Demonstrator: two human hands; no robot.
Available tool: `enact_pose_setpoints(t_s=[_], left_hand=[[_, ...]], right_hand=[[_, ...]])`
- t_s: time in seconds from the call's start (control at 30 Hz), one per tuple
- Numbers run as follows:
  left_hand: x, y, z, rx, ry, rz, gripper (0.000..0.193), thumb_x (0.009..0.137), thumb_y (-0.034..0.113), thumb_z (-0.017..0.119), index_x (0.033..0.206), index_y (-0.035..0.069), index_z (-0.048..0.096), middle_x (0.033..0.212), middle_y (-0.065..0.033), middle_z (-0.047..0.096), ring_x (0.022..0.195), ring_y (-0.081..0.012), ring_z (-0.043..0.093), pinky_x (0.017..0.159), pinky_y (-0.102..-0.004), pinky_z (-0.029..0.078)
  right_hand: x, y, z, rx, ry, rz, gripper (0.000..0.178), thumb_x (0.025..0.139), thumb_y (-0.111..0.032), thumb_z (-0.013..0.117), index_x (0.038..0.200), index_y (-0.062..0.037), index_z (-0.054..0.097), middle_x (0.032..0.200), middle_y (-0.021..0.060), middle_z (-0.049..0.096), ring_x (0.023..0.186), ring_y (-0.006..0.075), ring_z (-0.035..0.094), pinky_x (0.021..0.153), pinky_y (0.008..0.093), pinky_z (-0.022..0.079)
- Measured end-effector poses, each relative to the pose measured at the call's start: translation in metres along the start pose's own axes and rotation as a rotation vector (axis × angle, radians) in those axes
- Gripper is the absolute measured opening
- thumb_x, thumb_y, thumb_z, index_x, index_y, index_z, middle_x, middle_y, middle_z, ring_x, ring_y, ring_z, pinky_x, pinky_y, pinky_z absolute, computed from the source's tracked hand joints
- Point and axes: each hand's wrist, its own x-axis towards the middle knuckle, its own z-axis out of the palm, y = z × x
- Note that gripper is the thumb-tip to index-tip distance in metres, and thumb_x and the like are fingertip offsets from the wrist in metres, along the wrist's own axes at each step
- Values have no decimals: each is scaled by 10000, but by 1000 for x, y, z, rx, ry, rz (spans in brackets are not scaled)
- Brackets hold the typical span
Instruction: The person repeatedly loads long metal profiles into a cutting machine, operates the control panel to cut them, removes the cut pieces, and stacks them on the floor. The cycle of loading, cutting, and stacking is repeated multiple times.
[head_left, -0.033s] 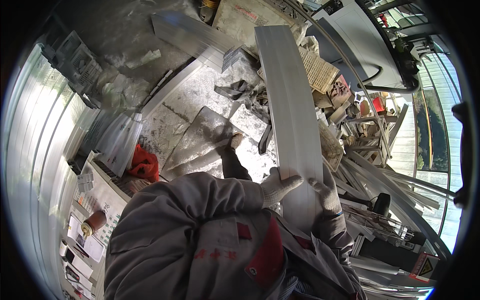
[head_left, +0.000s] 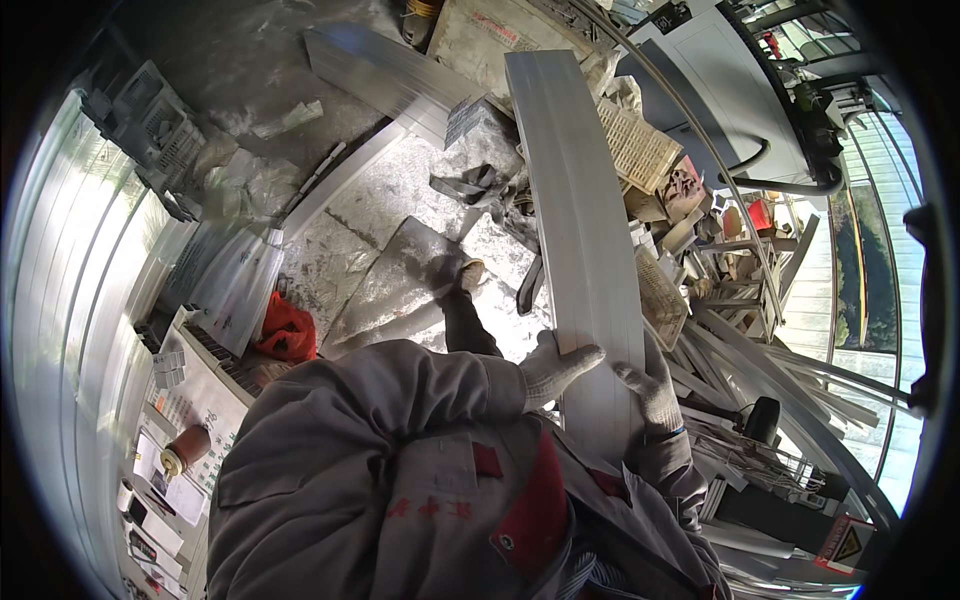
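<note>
A long, flat, silver-grey metal profile (head_left: 583, 220) stretches away from my body, its near end close to my jacket. My left hand (head_left: 553, 373), in a pale knitted glove, grips its left edge with the thumb laid across the top face. At the right edge, my gloved right hand (head_left: 655, 393) holds the same profile, thumb on top. The fingers of both hands are partly hidden behind the edges. Faint lines run lengthwise along the profile.
Beside the profile on the right lie cream plastic baskets (head_left: 635, 145), mixed scrap and long metal offcuts (head_left: 790, 375). A red plastic bag (head_left: 286, 327) is at the left, by a bench holding a brown jar (head_left: 188, 448). More long profiles (head_left: 385, 75) lie ahead.
The far end of the profile sits very slightly further left. Both hands keep their grip, with the right thumb a touch lower.
</note>
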Motion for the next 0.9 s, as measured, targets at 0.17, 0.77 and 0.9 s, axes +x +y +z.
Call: enact_pose_setpoints(t_s=[0.17, 0.77, 0.9], left_hand=[[156, 60, -46, 3, -19, -38, 677, 1083, 402, 799, 1476, -83, 536, 1385, -178, 717, 1239, -225, 727, 1026, -391, 596], [497, 199, -201, -498, 325, -37, 927, 1032, 504, 826, 1503, -175, 407, 1318, -233, 721, 1195, -281, 723, 1017, -396, 591], [555, 270, -261, -346, 588, -181, 1027, 988, 592, 847, 1441, -203, 380, 1298, -257, 720, 1170, -292, 728, 976, -406, 596]], right_hand=[[139, -31, -63, -216, -152, 10, 1058, 877, -251, 1020, 1712, 15, 426, 1586, 121, 612, 1452, 223, 563, 1220, 407, 479], [622, -201, -73, -372, -500, 360, 999, 884, -194, 940, 1706, 42, 423, 1551, 158, 646, 1419, 255, 610, 1186, 411, 513], [722, -241, -36, -310, -596, 138, 934, 910, -263, 892, 1682, 39, 460, 1523, 137, 662, 1407, 255, 617, 1192, 406, 499]])
